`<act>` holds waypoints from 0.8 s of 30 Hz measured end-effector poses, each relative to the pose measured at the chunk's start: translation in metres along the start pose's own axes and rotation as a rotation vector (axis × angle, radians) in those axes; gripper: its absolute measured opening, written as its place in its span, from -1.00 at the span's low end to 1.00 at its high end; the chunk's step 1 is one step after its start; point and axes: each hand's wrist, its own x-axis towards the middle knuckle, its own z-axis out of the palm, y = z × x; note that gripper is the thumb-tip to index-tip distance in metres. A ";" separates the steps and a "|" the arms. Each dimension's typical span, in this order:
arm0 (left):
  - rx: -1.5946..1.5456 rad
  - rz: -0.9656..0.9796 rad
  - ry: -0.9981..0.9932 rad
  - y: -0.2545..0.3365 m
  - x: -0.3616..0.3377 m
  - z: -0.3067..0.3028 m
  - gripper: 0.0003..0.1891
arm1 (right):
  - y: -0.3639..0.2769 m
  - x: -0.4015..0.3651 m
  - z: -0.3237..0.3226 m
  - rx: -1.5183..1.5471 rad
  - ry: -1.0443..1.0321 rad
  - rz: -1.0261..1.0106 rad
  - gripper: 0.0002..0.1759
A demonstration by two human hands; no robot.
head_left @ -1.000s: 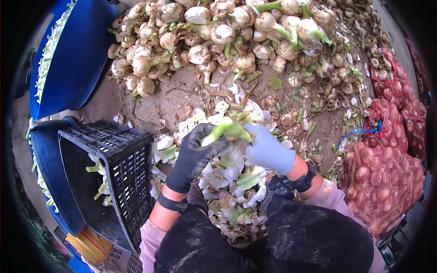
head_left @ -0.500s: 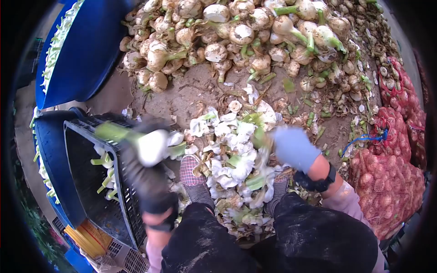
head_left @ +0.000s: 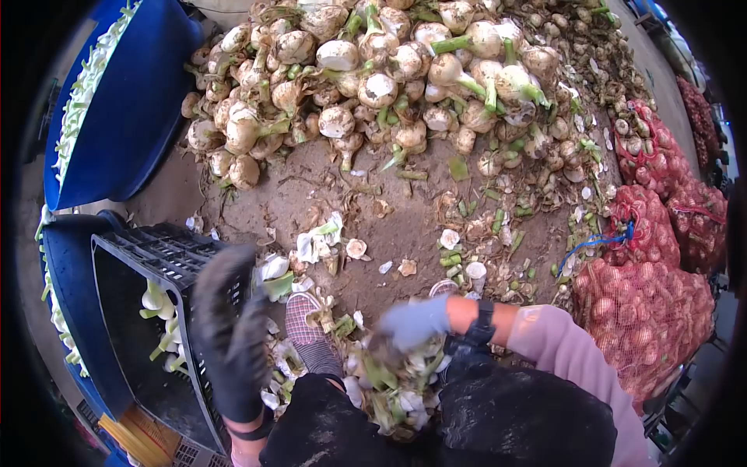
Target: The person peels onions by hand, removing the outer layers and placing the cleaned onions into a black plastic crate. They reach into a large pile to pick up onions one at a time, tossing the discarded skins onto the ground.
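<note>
Brown ground (head_left: 311, 183) beneath heaped bulbs (head_left: 337, 122).

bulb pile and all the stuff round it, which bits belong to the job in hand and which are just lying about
Likely in the job:
- bulb pile
- black crate, with stemmed bulbs inside
- left hand
- right hand, over leafy peelings

Probably just lying about:
- cut green stem
- blue cord
- full net sacks

Bright, diffuse daylight over the bulb pile (head_left: 337, 56) and ground (head_left: 311, 179), soft faint shadows, mild sheen on the blue tub (head_left: 124, 101), gloved hands motion-blurred, static things fairly sharp, fisheye curvature, edges fading to black.
</note>
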 end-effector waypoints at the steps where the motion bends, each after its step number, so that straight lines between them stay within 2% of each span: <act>1: 0.146 0.094 -0.136 -0.012 0.005 0.005 -0.69 | -0.007 -0.007 -0.030 -0.274 0.250 0.125 -0.64; 2: 0.293 0.188 -0.277 -0.021 0.009 0.009 -0.70 | 0.003 -0.010 -0.052 -0.732 0.622 0.212 -0.70; 3: 0.352 0.192 -0.311 -0.027 0.011 0.015 -0.69 | -0.002 -0.016 -0.086 -0.864 0.922 0.397 -0.76; 4: 0.378 0.198 -0.366 -0.032 0.014 0.019 -0.70 | 0.004 -0.025 -0.115 -0.790 1.266 0.419 -0.77; 5: 0.405 0.200 -0.423 -0.037 0.017 0.023 -0.70 | -0.012 -0.035 -0.139 -0.438 1.498 0.312 -0.76; 6: 0.407 0.206 -0.424 -0.042 0.020 0.028 -0.70 | -0.009 -0.036 -0.162 -0.519 1.592 0.380 -0.72; 7: 0.360 0.139 -0.478 -0.047 0.024 0.035 -0.69 | -0.009 -0.033 -0.176 -0.514 1.601 0.378 -0.72; 8: 0.312 0.076 -0.531 -0.057 0.026 0.043 -0.67 | -0.012 -0.028 -0.188 -0.536 1.448 0.478 -0.67; 9: 0.183 0.022 -0.487 -0.084 0.028 0.057 -0.59 | -0.017 -0.027 -0.198 -0.556 1.300 0.570 -0.62; 10: 0.202 0.111 -0.394 -0.081 0.027 0.067 -0.54 | -0.025 -0.028 -0.181 -0.552 1.357 0.490 -0.61; 11: 0.219 0.193 -0.300 -0.078 0.025 0.076 -0.48 | -0.037 -0.034 -0.162 -0.192 1.267 0.342 -0.66; 12: 0.214 0.189 -0.296 -0.078 0.023 0.079 -0.48 | 0.001 -0.009 -0.135 0.226 1.289 -0.155 -0.70; 13: 0.271 0.264 -0.359 -0.080 0.022 0.082 -0.41 | -0.011 -0.007 -0.107 0.356 1.235 -0.218 -0.74; 14: 0.329 0.339 -0.423 -0.082 0.019 0.083 -0.35 | -0.036 -0.018 -0.092 0.804 0.980 -0.020 -0.77; 15: 0.329 0.332 -0.427 -0.088 0.013 0.082 -0.35 | -0.034 -0.013 -0.079 0.856 0.932 -0.004 -0.78; 17: 0.288 0.169 -0.547 -0.100 -0.002 0.075 -0.27 | -0.035 -0.016 -0.071 0.741 0.844 0.183 -0.75; 19: 0.306 0.153 -0.562 -0.101 -0.007 0.074 -0.24 | -0.041 -0.015 -0.062 0.737 0.870 0.192 -0.76; 21: 0.047 0.023 -0.505 -0.101 -0.007 0.076 -0.27 | -0.045 -0.019 -0.058 0.723 0.890 0.209 -0.76; 23: 0.074 -0.029 -0.516 -0.098 -0.006 0.072 -0.29 | -0.050 -0.021 -0.057 0.799 0.896 0.168 -0.78; 24: -0.078 -0.184 -0.526 -0.098 -0.005 0.070 -0.33 | -0.052 -0.024 -0.058 0.787 0.897 0.175 -0.82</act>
